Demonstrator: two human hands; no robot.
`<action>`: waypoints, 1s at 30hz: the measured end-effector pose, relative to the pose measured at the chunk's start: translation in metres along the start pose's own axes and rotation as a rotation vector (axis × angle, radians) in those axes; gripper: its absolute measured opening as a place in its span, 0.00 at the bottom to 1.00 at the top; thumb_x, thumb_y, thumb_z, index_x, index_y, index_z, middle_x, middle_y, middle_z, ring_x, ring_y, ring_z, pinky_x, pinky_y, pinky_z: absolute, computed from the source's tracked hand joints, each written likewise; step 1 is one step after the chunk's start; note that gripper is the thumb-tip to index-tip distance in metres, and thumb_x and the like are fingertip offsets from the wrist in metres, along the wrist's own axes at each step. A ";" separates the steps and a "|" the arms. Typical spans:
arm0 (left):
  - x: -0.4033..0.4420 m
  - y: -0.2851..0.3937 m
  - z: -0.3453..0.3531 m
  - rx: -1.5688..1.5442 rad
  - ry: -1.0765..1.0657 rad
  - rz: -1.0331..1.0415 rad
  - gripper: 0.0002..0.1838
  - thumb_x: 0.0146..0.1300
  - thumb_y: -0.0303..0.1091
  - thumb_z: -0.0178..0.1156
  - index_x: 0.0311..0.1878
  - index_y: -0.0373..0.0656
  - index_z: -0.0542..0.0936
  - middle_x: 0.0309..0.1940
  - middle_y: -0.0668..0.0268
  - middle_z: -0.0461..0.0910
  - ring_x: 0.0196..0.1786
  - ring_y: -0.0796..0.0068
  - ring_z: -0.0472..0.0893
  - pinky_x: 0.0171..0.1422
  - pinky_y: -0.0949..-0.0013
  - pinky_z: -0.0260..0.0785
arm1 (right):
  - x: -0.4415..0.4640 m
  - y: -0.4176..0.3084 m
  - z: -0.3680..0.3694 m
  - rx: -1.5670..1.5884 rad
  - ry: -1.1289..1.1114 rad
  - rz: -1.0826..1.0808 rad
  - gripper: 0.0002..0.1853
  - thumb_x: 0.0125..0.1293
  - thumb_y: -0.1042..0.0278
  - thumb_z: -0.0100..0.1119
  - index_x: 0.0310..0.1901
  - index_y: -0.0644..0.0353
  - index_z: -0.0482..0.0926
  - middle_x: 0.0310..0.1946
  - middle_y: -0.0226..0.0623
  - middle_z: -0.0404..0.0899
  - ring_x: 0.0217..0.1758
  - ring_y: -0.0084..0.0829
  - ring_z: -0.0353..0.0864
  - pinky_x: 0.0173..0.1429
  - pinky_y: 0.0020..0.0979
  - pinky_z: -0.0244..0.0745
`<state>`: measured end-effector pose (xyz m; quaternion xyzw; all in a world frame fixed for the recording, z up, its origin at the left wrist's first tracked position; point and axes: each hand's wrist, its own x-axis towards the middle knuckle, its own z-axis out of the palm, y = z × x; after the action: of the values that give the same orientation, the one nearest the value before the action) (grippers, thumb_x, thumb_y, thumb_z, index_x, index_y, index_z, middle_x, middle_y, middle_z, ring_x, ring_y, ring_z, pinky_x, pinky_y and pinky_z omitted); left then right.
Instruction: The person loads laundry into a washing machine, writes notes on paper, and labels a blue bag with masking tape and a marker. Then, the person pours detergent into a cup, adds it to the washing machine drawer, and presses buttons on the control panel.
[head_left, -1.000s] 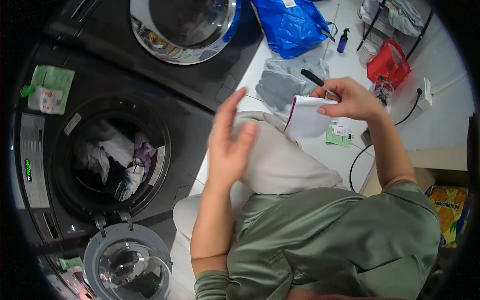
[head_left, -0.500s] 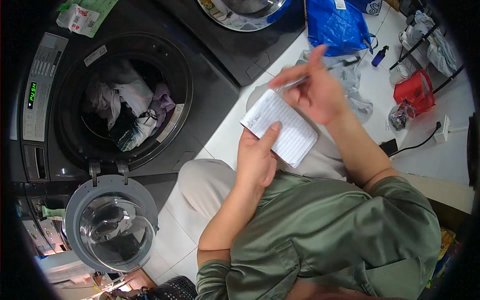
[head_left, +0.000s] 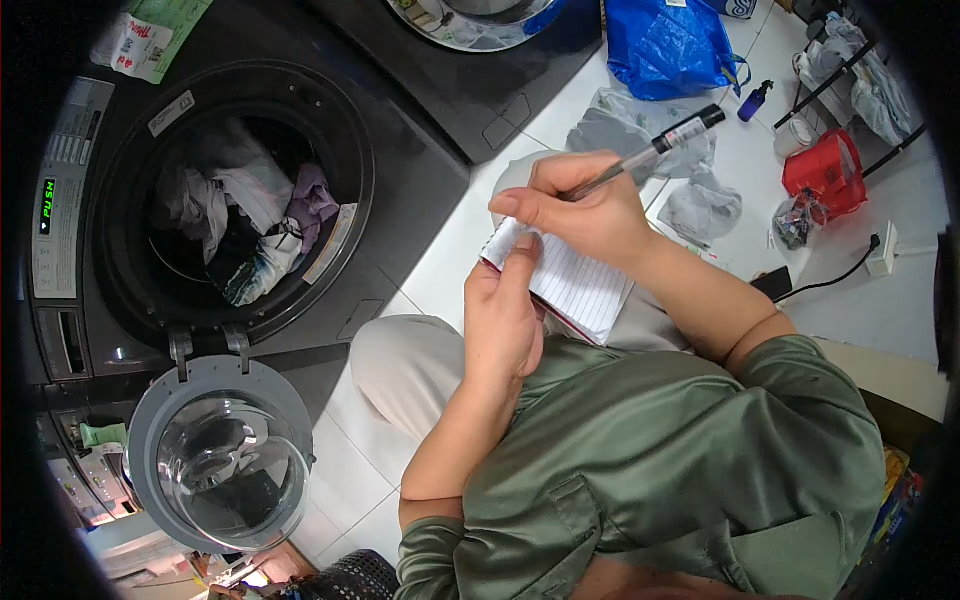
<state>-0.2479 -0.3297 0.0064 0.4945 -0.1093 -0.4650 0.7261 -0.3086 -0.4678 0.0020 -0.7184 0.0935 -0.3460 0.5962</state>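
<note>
My left hand (head_left: pixel 503 325) grips a small lined notepad (head_left: pixel 590 290) from below, its thumb pressed on the page. Over the top part of the pad, my right hand (head_left: pixel 590 205) is closed around a clear pen with a black cap (head_left: pixel 650 150), the cap end pointing up and right. The pen's tip and any writing under it are hidden by the fingers. To the left, a dark front-loading washing machine (head_left: pixel 420 230) stands with its round door (head_left: pixel 140 440) swung wide. Mixed clothes (head_left: pixel 255 195) lie inside the drum.
A second dark machine (head_left: pixel 530 90) stands beside the first. On the tiled floor are a blue bag (head_left: pixel 670 50), clear plastic bags (head_left: pixel 700 210), a purple spray bottle (head_left: pixel 756 102) and a red bag (head_left: pixel 825 180). A black perforated basket (head_left: pixel 350 580) is at the bottom.
My right hand has come down and left onto the notepad, and the pen now tilts with its capped end raised. My left thumb has shifted up the page.
</note>
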 end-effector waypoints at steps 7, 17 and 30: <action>0.002 0.002 -0.005 -0.173 0.047 -0.047 0.16 0.73 0.31 0.47 0.56 0.29 0.73 0.49 0.55 0.80 0.50 0.64 0.82 0.56 0.59 0.77 | 0.005 -0.002 0.002 0.021 0.020 0.180 0.23 0.65 0.63 0.67 0.15 0.63 0.73 0.13 0.26 0.69 0.20 0.14 0.62 0.24 0.25 0.54; -0.001 0.008 0.000 -0.110 0.036 -0.032 0.17 0.72 0.33 0.49 0.55 0.28 0.73 0.50 0.56 0.78 0.52 0.66 0.79 0.59 0.62 0.72 | 0.006 -0.001 0.010 0.020 0.087 0.054 0.27 0.64 0.67 0.66 0.13 0.60 0.60 0.12 0.22 0.55 0.20 0.16 0.52 0.24 0.30 0.46; 0.001 0.007 0.000 -0.107 0.049 -0.033 0.15 0.72 0.31 0.48 0.53 0.28 0.73 0.49 0.54 0.79 0.51 0.65 0.81 0.57 0.60 0.75 | 0.005 0.001 0.011 0.003 0.105 -0.006 0.27 0.64 0.68 0.66 0.13 0.59 0.59 0.13 0.21 0.54 0.20 0.16 0.51 0.23 0.29 0.45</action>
<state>-0.2434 -0.3293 0.0117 0.4679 -0.0581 -0.4699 0.7463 -0.2982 -0.4624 0.0022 -0.6986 0.1222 -0.3851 0.5906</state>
